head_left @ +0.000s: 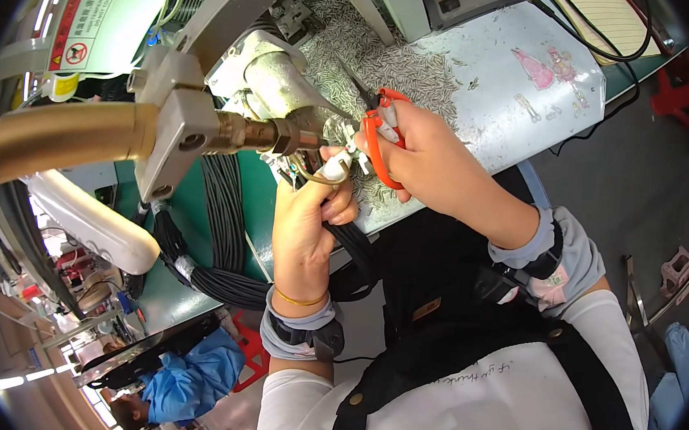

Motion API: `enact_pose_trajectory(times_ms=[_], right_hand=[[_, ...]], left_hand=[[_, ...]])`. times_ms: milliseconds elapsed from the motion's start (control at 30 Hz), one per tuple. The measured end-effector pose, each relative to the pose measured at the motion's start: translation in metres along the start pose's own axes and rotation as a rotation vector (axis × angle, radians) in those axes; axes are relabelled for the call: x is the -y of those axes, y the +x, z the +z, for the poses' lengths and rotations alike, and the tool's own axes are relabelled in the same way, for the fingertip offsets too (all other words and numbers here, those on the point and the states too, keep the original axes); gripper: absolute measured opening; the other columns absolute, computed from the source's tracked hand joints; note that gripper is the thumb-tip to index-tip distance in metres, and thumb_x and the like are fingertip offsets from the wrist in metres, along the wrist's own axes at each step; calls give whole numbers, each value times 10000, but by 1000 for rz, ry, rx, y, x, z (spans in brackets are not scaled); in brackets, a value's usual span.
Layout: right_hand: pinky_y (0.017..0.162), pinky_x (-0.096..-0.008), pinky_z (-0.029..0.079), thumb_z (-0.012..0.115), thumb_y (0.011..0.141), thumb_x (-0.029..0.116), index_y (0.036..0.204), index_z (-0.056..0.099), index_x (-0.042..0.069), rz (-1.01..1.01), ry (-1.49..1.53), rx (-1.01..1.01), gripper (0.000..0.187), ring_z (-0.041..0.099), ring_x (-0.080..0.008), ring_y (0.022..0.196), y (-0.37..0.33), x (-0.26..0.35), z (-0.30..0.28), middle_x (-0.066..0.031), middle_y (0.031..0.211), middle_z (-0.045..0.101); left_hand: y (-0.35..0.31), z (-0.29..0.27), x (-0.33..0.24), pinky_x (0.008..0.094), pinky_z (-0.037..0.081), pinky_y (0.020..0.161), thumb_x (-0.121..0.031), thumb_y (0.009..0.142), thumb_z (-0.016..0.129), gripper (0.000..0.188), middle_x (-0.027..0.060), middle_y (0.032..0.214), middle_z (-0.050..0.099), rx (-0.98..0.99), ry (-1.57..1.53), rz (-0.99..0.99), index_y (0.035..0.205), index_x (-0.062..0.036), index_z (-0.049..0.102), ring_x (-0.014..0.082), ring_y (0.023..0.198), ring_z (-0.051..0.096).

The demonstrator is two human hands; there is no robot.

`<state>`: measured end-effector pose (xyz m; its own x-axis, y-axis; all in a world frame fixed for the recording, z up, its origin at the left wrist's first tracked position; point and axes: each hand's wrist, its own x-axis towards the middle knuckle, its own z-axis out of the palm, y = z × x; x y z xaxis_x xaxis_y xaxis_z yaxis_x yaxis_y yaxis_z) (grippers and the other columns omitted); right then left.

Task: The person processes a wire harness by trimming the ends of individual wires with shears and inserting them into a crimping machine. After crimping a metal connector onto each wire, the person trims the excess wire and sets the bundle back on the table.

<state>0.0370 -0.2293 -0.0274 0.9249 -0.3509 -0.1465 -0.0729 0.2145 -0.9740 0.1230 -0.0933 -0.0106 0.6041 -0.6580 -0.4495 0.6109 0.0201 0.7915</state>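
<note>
Scissors (376,148) with red loop handles, held in the right hand (420,144) above the pale board (504,81), just beside a small white part (364,164) at the tips of the left hand (307,224). Right fingers wrapped about the handles; left thumb and fingers drawn narrow, seemingly pinched on the white part, with black cable (354,244) trailing below the curled fingers. By judgement, scissors light and stiff, smooth at the handles, sharp at the dark blades; best held by the loops, well back from the points. White part probably lighter yet, hard but easily cracked or lost, and better pinched by its sides than by any thin wire nearby. Long axis of the scissors aslant, from handles near the right palm toward the upper left; points away from the body, over the silvery clippings (409,81) and near the metal machine head (278,82). Blades parted or together: cannot tell. Axis of the white part: likewise uncertain, too small and partly hidden.
</note>
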Motion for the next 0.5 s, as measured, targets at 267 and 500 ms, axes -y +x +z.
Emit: enact_pose_trajectory(times_ms=[267,500], right_hand=[[384,-198,330,523,832,138,827,460,45,78,291,165,113,400,-47,425,-31,-5,4,6,573,442],[384,-184,326,582,810,138,761,517,33,-111,10,53,132,400,-39,430,-45,-5,1,3,584,471]], left_hand=[[-39,-2,13,226,308,458,-130,856,487,188,27,627,407,62,-233,-64,946,33,511,97,480,355],[-75,1,40,249,363,491,-150,867,474,238,74,719,503,-35,149,204,931,68,544,119,525,431]])
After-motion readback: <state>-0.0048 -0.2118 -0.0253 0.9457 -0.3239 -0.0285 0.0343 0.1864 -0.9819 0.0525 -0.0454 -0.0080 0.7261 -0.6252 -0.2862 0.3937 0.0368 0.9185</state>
